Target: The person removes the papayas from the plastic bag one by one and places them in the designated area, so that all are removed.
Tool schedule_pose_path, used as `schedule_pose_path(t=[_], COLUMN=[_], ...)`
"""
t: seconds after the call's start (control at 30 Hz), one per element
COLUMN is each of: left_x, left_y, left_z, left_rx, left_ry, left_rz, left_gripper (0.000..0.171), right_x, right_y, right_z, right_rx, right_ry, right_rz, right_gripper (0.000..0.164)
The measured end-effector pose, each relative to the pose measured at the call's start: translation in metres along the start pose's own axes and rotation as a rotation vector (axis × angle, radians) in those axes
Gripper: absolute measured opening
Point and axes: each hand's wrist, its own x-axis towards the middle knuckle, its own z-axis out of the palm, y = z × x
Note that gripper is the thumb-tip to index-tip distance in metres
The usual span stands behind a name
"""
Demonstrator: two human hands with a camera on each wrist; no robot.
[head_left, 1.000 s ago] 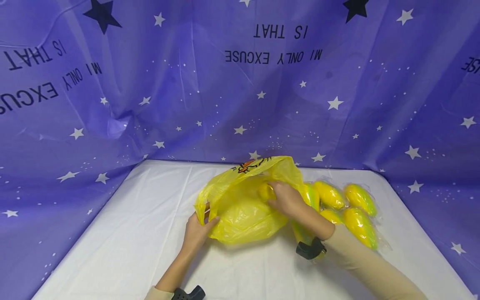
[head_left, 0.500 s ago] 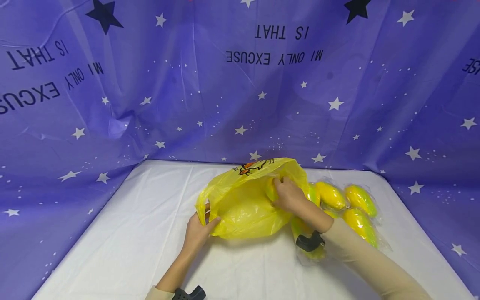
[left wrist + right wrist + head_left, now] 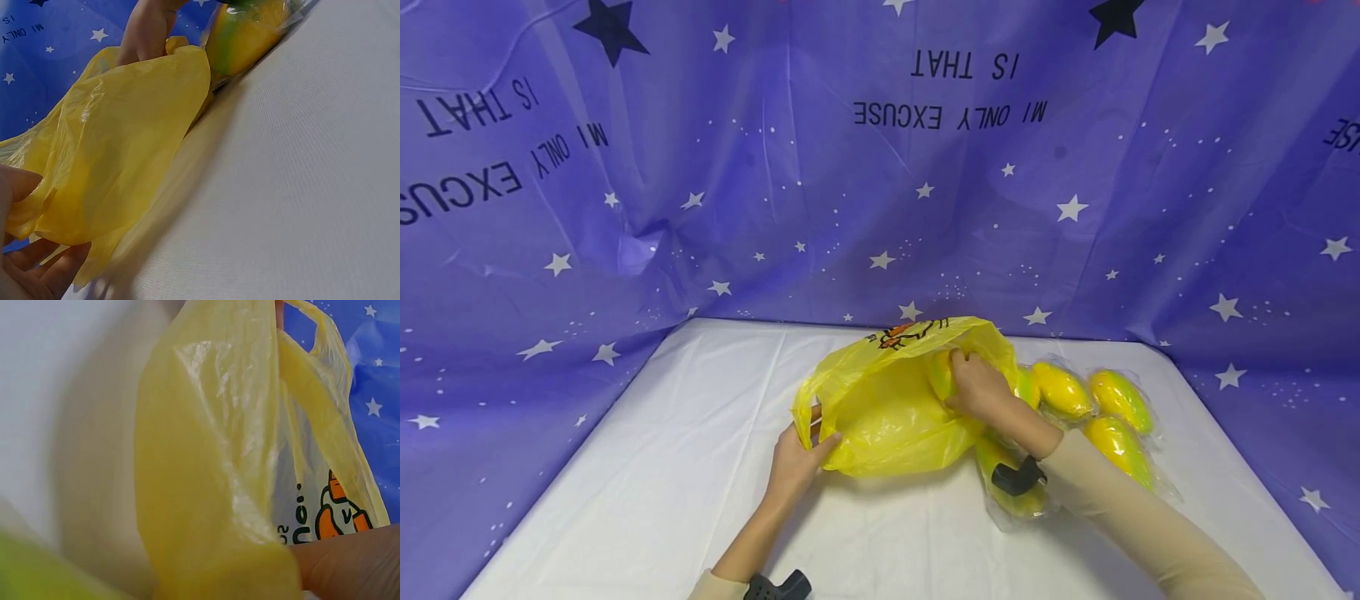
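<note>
A yellow plastic bag [image 3: 887, 425] with a printed design lies on its side on the white table, its mouth spread toward me. My left hand [image 3: 796, 460] holds the bag's handle edge at the left, thumb in front; in the left wrist view its fingers [image 3: 62, 265] sit against the film. Reaching into the bag's mouth at the right, my right hand [image 3: 981, 390] grips a yellow-green mango [image 3: 942, 373], partly hidden by the fingers. Under my right wrist lies a wrapped mango [image 3: 1011, 492]. In the right wrist view the bag [image 3: 206, 437] covers the fingers.
Several mangoes in clear wrap lie right of the bag, including a back mango [image 3: 1062, 390], a far-right mango [image 3: 1122, 400] and a nearer mango [image 3: 1118, 450]. A purple star-patterned curtain [image 3: 850, 208] stands behind the white-covered table [image 3: 647, 467].
My right hand, with the mango, has shifted slightly right and up inside the bag. The bag's right side has moved right with it. My left hand keeps its hold.
</note>
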Motion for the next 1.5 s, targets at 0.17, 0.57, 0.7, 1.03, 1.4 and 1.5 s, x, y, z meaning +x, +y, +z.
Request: schedule_pose_path(t=[0.17,0.57,0.7,1.03,1.4,1.5], left_x=[0.000,-0.005,-0.004,-0.002,-0.003,-0.002], left_y=[0.000,0.012,0.012,0.000,0.003,0.003], left_z=[0.000,0.000,0.000,0.000,-0.001,-0.001], left_rx=[-0.007,0.032,0.037,0.052,0.051,0.049], left_ry=[-0.003,0.001,-0.001,0.011,0.002,-0.001], left_rz=[-0.004,-0.041,-0.044,-0.011,-0.021,-0.018], left_gripper=[0.053,0.052,0.052,0.050,0.054,0.055], right_x=[0.000,-0.004,-0.007,-0.023,-0.040,-0.044], right_y=[0.002,-0.004,-0.006,-0.016,-0.020,-0.018], right_z=[0.004,0.006,0.004,-0.007,-0.019,-0.021], right_rx=[0.081,0.194,0.256,0.438,0.616,0.667], right_ry=[0.030,0.078,0.076,0.020,-0.034,-0.026], right_rz=[-0.017,-0.143,-0.165,-0.210,-0.163,-0.140], right_gripper=[0.068,0.062,0.061,0.059,0.058,0.057])
